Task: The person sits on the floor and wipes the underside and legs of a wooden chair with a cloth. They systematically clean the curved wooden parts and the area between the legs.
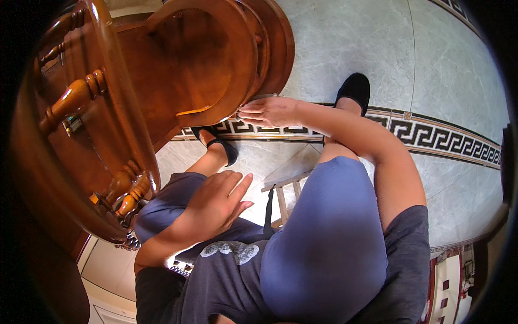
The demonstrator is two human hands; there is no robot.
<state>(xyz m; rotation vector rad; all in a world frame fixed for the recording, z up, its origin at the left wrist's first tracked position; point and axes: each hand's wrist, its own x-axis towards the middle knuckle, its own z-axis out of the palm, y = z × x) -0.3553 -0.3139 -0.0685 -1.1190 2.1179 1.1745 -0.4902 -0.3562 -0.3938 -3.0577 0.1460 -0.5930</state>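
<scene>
My right hand (pixel 269 112) reaches across to the rounded outer edge of a varnished wooden furniture piece (pixel 238 95), its fingertips at the rim. A thin pale edge, perhaps of a cloth, shows beside the knuckles; the palm and whatever lies under it are hidden. Over my lap hangs my left hand (pixel 220 198), back upward, thumb apart from the fingers, with nothing seen in it. Left of it stands a curved wooden rail (pixel 125 93) with turned spindles (pixel 77 97), part of the same glossy brown woodwork.
My feet in black shoes (pixel 354 89) rest on grey marbled floor tiles (pixel 356 36), crossed by a Greek-key border (pixel 429 135). Between my legs a slatted wooden frame (pixel 285 198) and a dark strap (pixel 269 210) show. A small metal fitting (pixel 73 124) sits behind the spindles.
</scene>
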